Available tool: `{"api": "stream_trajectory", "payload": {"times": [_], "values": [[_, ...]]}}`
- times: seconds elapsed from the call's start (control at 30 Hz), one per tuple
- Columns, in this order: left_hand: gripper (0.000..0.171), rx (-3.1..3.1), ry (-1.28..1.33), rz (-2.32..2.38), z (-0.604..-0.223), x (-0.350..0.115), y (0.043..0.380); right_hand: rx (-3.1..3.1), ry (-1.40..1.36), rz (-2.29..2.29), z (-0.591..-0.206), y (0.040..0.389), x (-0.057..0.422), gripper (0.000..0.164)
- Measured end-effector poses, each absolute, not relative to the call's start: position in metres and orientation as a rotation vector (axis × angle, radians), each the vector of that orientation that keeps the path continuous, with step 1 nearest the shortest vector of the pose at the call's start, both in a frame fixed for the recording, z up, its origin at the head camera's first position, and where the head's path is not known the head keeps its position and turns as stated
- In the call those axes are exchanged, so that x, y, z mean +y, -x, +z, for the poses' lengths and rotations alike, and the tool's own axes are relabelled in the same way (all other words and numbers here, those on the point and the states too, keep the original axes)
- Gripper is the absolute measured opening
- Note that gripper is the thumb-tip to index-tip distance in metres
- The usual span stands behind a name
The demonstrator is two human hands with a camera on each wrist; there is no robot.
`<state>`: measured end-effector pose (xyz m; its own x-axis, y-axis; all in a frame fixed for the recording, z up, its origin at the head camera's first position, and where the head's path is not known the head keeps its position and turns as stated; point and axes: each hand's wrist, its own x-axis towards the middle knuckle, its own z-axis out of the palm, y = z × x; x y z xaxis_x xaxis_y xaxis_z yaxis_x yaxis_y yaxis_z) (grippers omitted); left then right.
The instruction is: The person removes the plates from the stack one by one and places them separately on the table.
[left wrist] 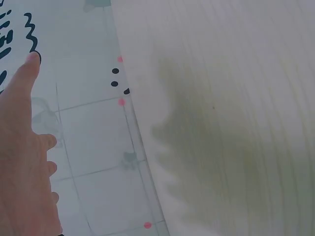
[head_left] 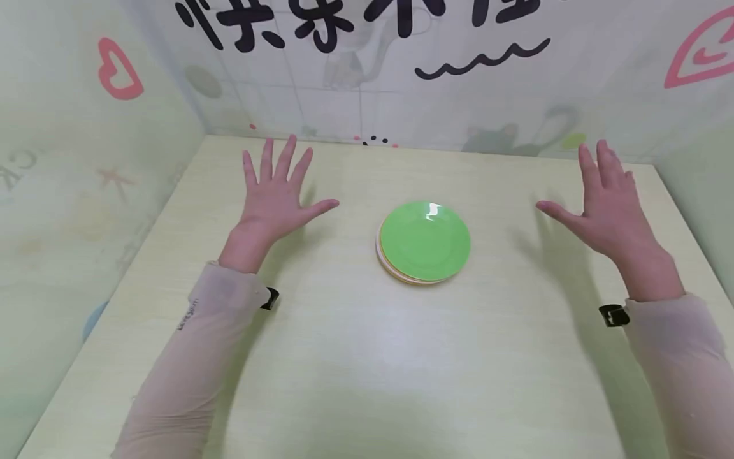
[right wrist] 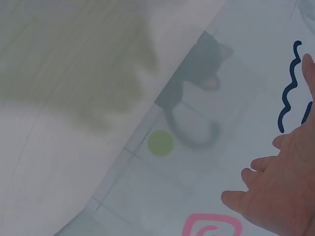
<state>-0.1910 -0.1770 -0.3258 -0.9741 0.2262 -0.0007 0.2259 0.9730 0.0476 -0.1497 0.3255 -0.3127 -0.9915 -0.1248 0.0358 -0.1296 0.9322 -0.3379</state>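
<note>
A green plate (head_left: pixel 425 241) tops a small stack in the middle of the table; the rims of a white and an orange-yellow plate peek out beneath it at the lower left. To the left of the stack, my left hand (head_left: pixel 274 201) is held over the table with fingers spread and thumb pointing toward the plates. My right hand (head_left: pixel 615 210) hovers on the other side, fingers straight and thumb out toward the stack. Neither hand touches anything. Both wrist views show a hand, the left (left wrist: pixel 24 162) and the right (right wrist: pixel 280 191), against the wall, with its shadow on the tabletop.
The pale wood-grain table (head_left: pixel 367 357) meets a printed back wall (head_left: pixel 321 108) with dark lettering and a wavy line. Side walls rise at left and right, the left one bearing a pink heart (head_left: pixel 120 70). Each sleeve cuff has a small black device, such as the left one (head_left: pixel 269 298).
</note>
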Motion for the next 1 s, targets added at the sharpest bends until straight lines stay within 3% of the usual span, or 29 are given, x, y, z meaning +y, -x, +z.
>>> {"api": "stream_trajectory", "payload": {"times": [0.43, 1.0], "values": [[0.100, 3.105, -0.394, 0.164, -0.329, -0.162, 0.192, -3.095, -0.199, 0.712, -0.318, 0.151, 0.309, 0.111], [0.097, 3.068, -0.444, 0.230, -0.329, -0.152, 0.188, -3.157, -0.236, 1.023, -0.320, 0.143, 0.290, 0.102]]}}
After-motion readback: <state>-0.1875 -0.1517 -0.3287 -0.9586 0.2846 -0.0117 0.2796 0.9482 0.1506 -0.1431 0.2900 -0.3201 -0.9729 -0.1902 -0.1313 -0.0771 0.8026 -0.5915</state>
